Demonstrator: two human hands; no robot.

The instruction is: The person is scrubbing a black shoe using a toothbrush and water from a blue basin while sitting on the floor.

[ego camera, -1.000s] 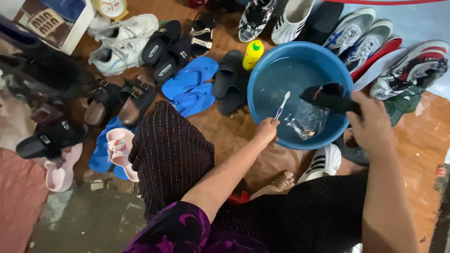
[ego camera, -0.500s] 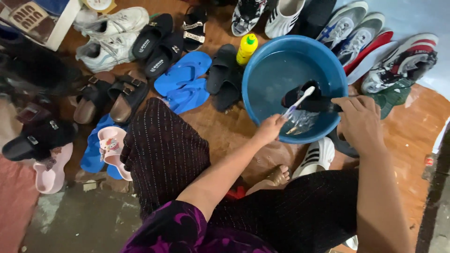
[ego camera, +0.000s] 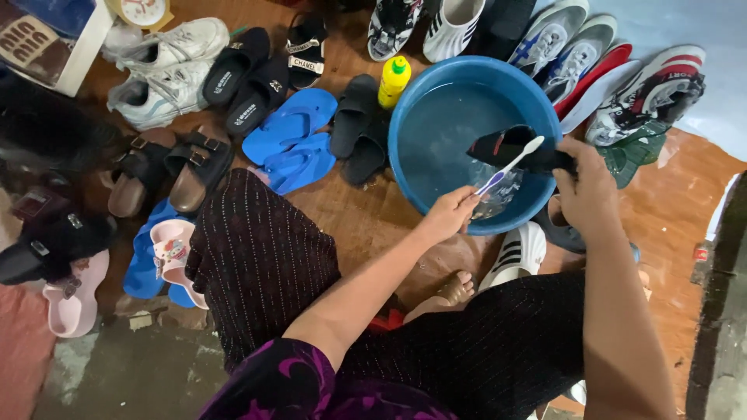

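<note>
Left grip [ego camera: 449, 214] closed on toothbrush [ego camera: 510, 166], right grip [ego camera: 585, 184] clasping black shoe [ego camera: 510, 147] over blue basin [ego camera: 436, 117], yellow bottle [ego camera: 394, 81] beside

Both hands, left [ego camera: 450, 214] and right [ego camera: 587, 190], reach forward, fingers closed.

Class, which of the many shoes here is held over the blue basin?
The black shoe in the right hand; all the others lie on the floor.

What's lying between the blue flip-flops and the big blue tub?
A pair of black slides lies between the blue flip-flops and the blue tub, with a yellow bottle nearer the tub, in the head view.
</note>
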